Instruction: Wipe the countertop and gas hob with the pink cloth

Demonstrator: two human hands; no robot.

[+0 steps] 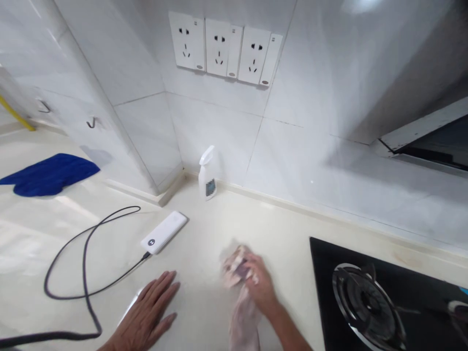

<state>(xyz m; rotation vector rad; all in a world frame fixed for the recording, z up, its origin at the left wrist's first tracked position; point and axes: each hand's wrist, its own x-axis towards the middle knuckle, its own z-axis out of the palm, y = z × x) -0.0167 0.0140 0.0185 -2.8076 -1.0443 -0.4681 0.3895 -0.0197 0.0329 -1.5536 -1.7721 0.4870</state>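
Observation:
My right hand (260,282) grips a pale pinkish cloth (234,267) and presses it onto the cream countertop (204,229); the cloth is blurred and trails back under my wrist. My left hand (148,316) lies flat on the counter with fingers spread, palm down, holding nothing. A white power bank (164,232) lies just beyond my left hand, with a dark cable (85,265) plugged into its near end and looping off to the left. A small white spray bottle (207,174) stands upright against the tiled wall behind the cloth.
A black gas hob with a metal burner (367,302) sits at the right. A blue cloth (49,174) lies at the far left. Three wall sockets (224,48) are mounted above. A range hood (431,139) juts out upper right. A tiled corner column (135,146) juts forward.

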